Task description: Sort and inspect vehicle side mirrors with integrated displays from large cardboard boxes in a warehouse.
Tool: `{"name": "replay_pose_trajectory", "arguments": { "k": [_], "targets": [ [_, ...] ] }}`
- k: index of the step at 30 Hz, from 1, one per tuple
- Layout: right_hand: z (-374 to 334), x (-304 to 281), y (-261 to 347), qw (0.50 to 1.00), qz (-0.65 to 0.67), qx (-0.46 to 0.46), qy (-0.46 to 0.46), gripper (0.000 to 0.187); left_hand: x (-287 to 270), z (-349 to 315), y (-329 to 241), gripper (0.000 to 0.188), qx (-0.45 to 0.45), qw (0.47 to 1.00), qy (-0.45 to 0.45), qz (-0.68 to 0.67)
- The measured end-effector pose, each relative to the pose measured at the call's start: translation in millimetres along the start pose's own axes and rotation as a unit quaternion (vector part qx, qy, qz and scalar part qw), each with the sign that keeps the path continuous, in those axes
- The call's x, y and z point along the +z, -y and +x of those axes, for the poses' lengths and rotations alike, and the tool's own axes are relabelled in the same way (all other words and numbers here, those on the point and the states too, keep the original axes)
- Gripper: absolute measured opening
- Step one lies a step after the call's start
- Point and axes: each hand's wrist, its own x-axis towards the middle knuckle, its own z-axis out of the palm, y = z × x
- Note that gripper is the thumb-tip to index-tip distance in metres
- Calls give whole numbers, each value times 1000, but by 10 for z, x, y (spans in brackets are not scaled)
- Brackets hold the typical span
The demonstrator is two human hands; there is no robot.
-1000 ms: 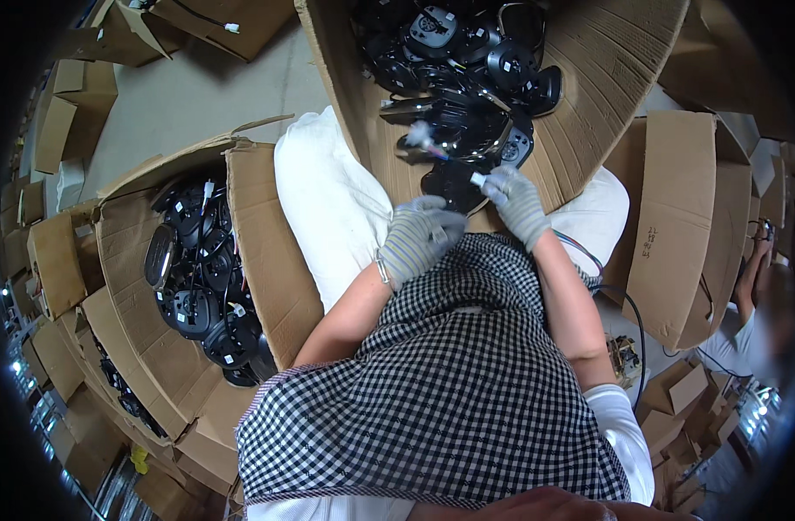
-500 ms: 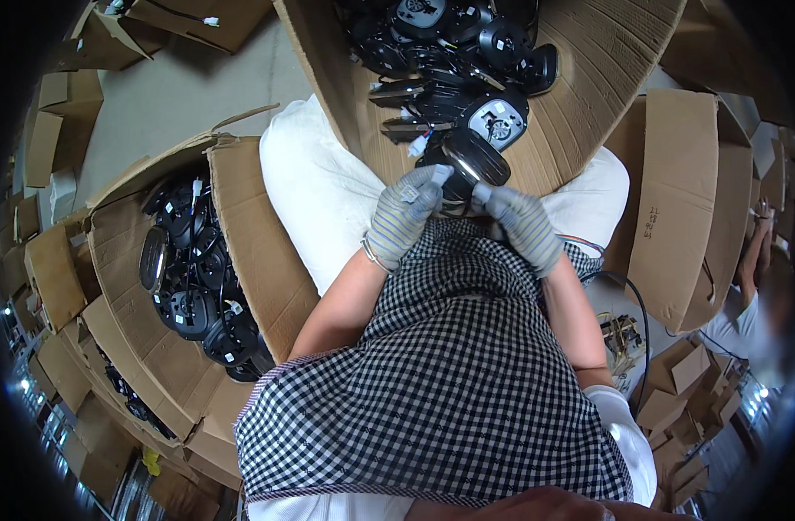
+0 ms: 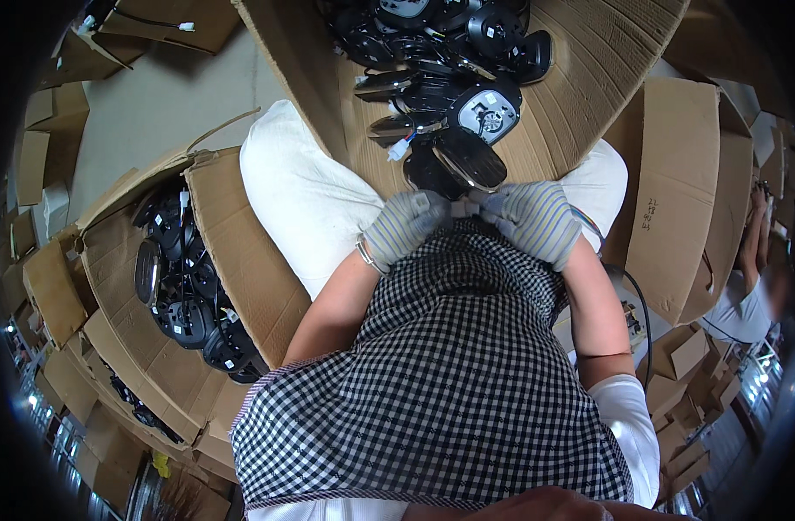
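Note:
My gloved left hand [image 3: 406,224] and gloved right hand [image 3: 538,219] meet close to my lap, fingers closed. A small whitish piece [image 3: 461,209] shows between their fingertips, too blurred to tell its kind. Just beyond the fingers lies a glossy black rounded part with a chrome-like rim [image 3: 471,161], at the near edge of an open carton [image 3: 558,117]. Behind it are a black part with a pale grey face [image 3: 486,115] and a white connector [image 3: 401,148] on coloured wires. More black rounded parts [image 3: 497,33] pile up deeper in the carton.
At my left stands another open carton [image 3: 250,252] with black parts [image 3: 185,317] and cables in it. A tall carton [image 3: 675,191] is on the right, with a black cable [image 3: 645,317] near it. Farther right, a co-worker's arm [image 3: 752,234] shows.
Both hands have drawn back toward my lap and come together around the small whitish piece. The glossy black part now lies clear of my fingers.

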Motion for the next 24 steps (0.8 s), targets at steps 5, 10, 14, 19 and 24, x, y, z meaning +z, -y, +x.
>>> {"name": "replay_pose_trajectory", "arguments": {
  "k": [5,10,14,19,24],
  "targets": [
    [-65,362,-132,950,302,-71,-39,14,41,7,183,17,178,963,41,200],
    [-123,582,-222,948,315,-39,12,15,71,15,154,10,163,965,60,198],
    [-130,546,-191,956,292,-17,21,16,74,18,151,8,113,976,75,168],
    [-83,526,-180,965,262,-17,15,15,44,0,168,8,164,959,65,224],
    [207,264,-394,977,84,160,-116,19,63,135,-95,24,-184,974,115,60]
  ]
}}
